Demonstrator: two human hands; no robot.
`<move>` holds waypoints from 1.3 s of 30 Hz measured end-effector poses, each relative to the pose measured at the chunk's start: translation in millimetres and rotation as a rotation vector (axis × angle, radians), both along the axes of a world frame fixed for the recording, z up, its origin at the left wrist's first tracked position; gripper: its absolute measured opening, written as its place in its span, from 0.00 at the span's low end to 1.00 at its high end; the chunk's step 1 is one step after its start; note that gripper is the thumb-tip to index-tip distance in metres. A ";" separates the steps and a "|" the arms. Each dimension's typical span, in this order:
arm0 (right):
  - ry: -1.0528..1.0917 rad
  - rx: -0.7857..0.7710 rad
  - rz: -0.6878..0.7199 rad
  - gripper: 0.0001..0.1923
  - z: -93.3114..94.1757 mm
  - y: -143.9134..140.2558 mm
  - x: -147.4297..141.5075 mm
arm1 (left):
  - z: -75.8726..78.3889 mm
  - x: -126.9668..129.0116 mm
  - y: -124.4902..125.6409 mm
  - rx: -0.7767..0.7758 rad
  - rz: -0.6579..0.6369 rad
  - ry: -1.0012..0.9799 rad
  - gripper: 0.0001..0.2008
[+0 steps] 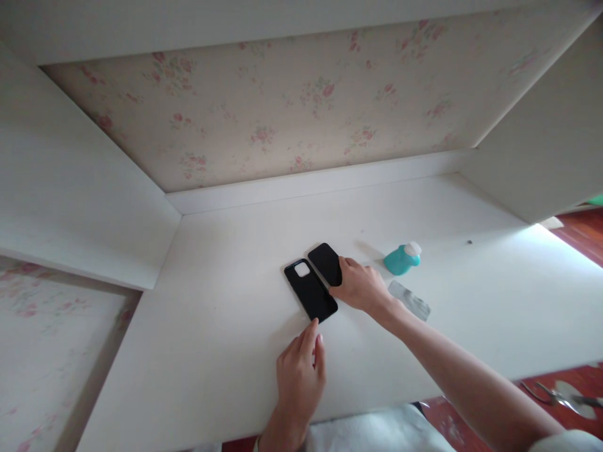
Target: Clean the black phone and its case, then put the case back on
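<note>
Pale clothing [372,433] shows at the bottom edge, below the white desk [226,351]. The left hand [301,373], loosely half open, rests its index fingertip at the lower end of a black phone case [311,294] — flat, just left of a black smartphone [326,262]. The right hand [363,287] holds the phone's lower part between thumb and fingers — beside it, a teal bottle [399,260] and grey sheet [409,300].
</note>
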State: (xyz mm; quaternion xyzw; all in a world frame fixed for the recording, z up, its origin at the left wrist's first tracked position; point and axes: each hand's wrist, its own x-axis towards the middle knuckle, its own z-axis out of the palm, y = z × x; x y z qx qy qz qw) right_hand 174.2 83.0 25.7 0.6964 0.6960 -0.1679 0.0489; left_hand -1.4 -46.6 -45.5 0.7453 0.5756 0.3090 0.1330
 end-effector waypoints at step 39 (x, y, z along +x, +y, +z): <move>0.295 0.455 -0.208 0.24 -11.2 -67.4 64.2 | 37.3 49.6 11.9 -0.001 -0.402 0.136 0.10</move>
